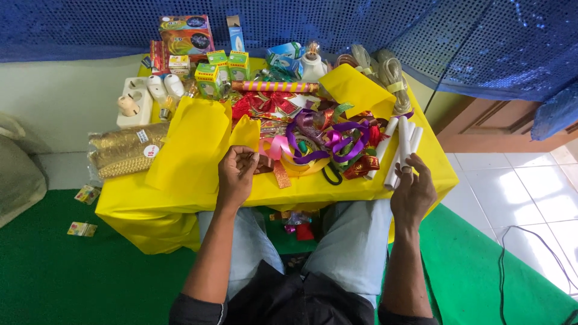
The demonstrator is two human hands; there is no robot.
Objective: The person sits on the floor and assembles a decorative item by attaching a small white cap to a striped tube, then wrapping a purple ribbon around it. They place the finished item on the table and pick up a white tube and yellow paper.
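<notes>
It looks like a small craft corner in a home. A low table (180, 210) (draped in yellow) carries ribbons (328, 141) and boxed bulbs (224, 69). Around it are green carpet (72, 277), white floor tiles (518, 192) and a blue sequinned curtain (301, 18).

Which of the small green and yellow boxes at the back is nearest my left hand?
The frontmost green and yellow box, left of the others, sits closest to the left hand.

The left hand (236, 174) curls over something too small to tell; ribbons (328, 143) half bury the scissors (330, 174).
</notes>
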